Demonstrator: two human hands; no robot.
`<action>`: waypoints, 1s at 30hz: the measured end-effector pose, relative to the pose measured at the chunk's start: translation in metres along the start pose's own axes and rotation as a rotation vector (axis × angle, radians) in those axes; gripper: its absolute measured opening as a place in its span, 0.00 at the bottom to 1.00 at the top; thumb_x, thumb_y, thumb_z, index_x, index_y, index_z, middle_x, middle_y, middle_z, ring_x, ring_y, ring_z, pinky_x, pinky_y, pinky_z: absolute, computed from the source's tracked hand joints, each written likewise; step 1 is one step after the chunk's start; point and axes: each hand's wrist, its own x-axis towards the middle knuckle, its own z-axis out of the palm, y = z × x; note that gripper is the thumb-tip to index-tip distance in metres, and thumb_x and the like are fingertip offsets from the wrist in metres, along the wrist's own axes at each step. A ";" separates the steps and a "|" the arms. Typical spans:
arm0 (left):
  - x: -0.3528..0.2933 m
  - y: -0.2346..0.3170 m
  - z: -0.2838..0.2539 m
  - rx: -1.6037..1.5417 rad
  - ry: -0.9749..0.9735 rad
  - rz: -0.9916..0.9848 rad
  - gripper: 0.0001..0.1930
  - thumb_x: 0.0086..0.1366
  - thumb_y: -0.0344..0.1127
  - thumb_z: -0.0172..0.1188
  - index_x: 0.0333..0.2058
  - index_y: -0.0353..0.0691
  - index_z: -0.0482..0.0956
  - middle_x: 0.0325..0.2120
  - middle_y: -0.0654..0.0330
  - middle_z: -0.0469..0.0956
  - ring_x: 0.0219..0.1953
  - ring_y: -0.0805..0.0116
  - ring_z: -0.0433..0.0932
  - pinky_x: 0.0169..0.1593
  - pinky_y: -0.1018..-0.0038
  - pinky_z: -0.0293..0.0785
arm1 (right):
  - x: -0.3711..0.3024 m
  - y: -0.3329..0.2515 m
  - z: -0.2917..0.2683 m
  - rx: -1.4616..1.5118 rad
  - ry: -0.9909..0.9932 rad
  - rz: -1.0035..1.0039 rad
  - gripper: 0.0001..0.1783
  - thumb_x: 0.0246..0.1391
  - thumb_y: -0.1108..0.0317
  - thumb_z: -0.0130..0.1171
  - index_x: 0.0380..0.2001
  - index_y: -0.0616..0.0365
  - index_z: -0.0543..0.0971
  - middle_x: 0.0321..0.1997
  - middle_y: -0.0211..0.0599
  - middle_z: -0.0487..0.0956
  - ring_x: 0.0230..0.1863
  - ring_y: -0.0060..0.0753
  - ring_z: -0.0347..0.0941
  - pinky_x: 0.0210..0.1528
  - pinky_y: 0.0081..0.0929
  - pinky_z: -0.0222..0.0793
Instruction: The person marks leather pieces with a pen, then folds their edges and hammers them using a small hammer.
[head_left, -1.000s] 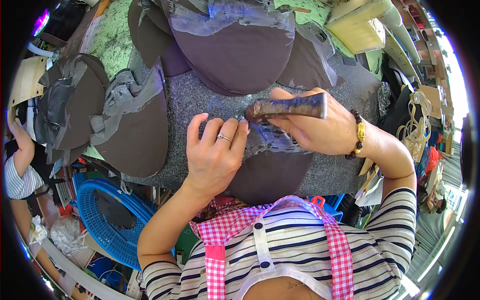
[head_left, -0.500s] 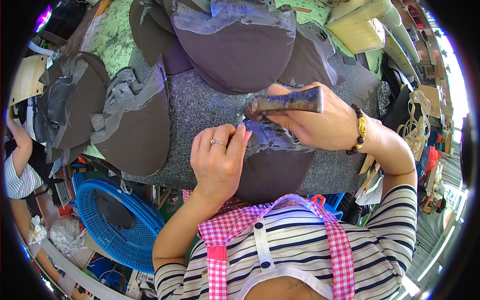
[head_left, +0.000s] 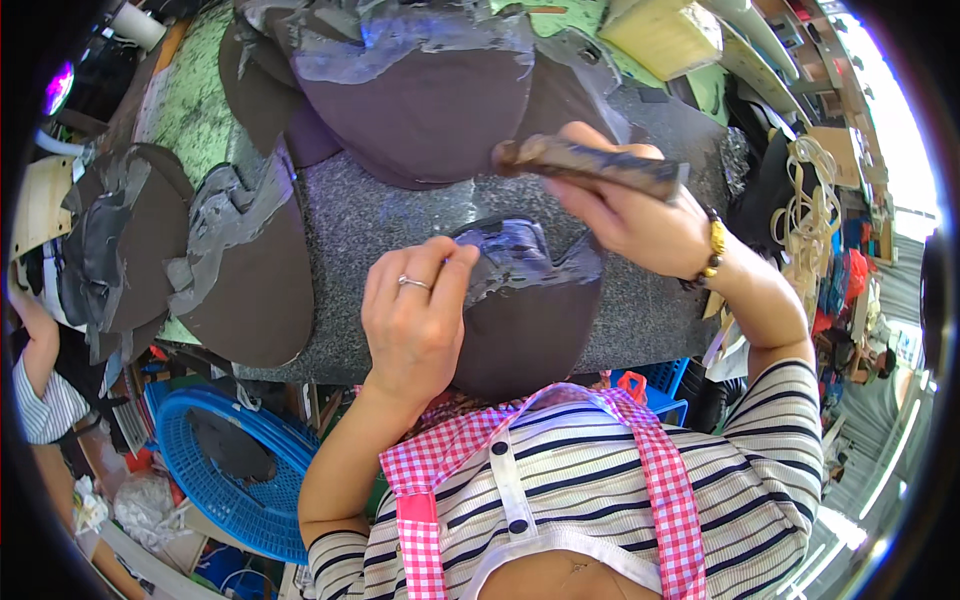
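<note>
My right hand (head_left: 645, 220) is wrapped round a hammer (head_left: 590, 168), worn and dark, raised above the work and smeared by motion. Below it on the grey stone slab (head_left: 350, 255) lies a dark brown rounded piece (head_left: 530, 340), its far end coated in a shiny grey film with a folded black edge. The fingertips of my left hand (head_left: 415, 310), a ring on one finger, are pinched together at the far left edge of that coated end. The hammer is apart from the piece.
Similar brown pieces with grey-coated ends lie in a far stack (head_left: 420, 115) and in a left pile (head_left: 240, 290). Blue plastic baskets (head_left: 200, 480) stand low at left. At far right are a cream block (head_left: 665, 40) and coiled cord (head_left: 805, 205). Another person's arm (head_left: 40, 330) shows at the left edge.
My right hand has lifted the hammer away from the piece's coated end, uncovering its folded edge. My left fingers stay at the edge. The whole view has shifted slightly.
</note>
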 end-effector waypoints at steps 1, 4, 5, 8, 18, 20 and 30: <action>0.002 0.000 0.001 -0.057 -0.021 0.053 0.11 0.51 0.24 0.66 0.35 0.37 0.81 0.31 0.59 0.77 0.33 0.59 0.77 0.37 0.67 0.73 | -0.012 -0.003 -0.004 -0.002 0.005 0.010 0.14 0.57 0.65 0.58 0.46 0.55 0.78 0.33 0.46 0.78 0.28 0.50 0.77 0.29 0.38 0.73; 0.020 0.003 -0.002 -0.114 -0.146 0.131 0.14 0.50 0.23 0.62 0.39 0.40 0.82 0.34 0.59 0.76 0.36 0.59 0.76 0.40 0.66 0.73 | -0.051 -0.020 -0.006 0.066 0.004 0.134 0.13 0.58 0.65 0.58 0.45 0.57 0.79 0.36 0.46 0.78 0.30 0.48 0.78 0.31 0.35 0.74; 0.031 0.002 -0.002 -0.116 -0.149 0.144 0.14 0.50 0.23 0.62 0.39 0.40 0.82 0.34 0.59 0.76 0.36 0.59 0.76 0.40 0.66 0.73 | -0.062 -0.028 -0.010 0.021 -0.130 0.163 0.14 0.58 0.66 0.58 0.45 0.57 0.79 0.34 0.44 0.78 0.28 0.47 0.78 0.31 0.36 0.74; 0.065 -0.004 0.001 -0.048 -0.551 0.412 0.18 0.49 0.24 0.59 0.41 0.47 0.83 0.41 0.60 0.74 0.44 0.61 0.73 0.46 0.66 0.72 | -0.085 -0.043 0.003 0.105 -0.233 0.242 0.11 0.57 0.66 0.58 0.41 0.56 0.74 0.26 0.44 0.77 0.25 0.51 0.76 0.27 0.42 0.72; 0.082 0.001 -0.003 0.148 -0.403 0.541 0.10 0.49 0.29 0.67 0.30 0.40 0.76 0.40 0.60 0.76 0.45 0.60 0.74 0.47 0.66 0.70 | -0.109 -0.041 0.031 0.124 -0.113 0.282 0.14 0.53 0.67 0.59 0.40 0.55 0.68 0.24 0.46 0.77 0.25 0.56 0.76 0.24 0.46 0.69; 0.062 -0.004 -0.005 0.103 -0.321 0.344 0.13 0.49 0.30 0.69 0.33 0.40 0.76 0.39 0.59 0.76 0.44 0.58 0.74 0.47 0.65 0.70 | -0.108 -0.037 0.032 0.153 -0.101 0.255 0.15 0.50 0.68 0.59 0.40 0.54 0.68 0.24 0.46 0.78 0.25 0.56 0.76 0.25 0.47 0.70; 0.038 -0.012 0.004 -0.043 -0.387 -0.163 0.17 0.47 0.31 0.72 0.35 0.38 0.76 0.29 0.59 0.76 0.34 0.61 0.74 0.40 0.67 0.72 | -0.047 -0.005 0.025 -0.059 -0.069 0.111 0.09 0.52 0.67 0.56 0.35 0.55 0.82 0.27 0.46 0.80 0.28 0.54 0.77 0.30 0.43 0.74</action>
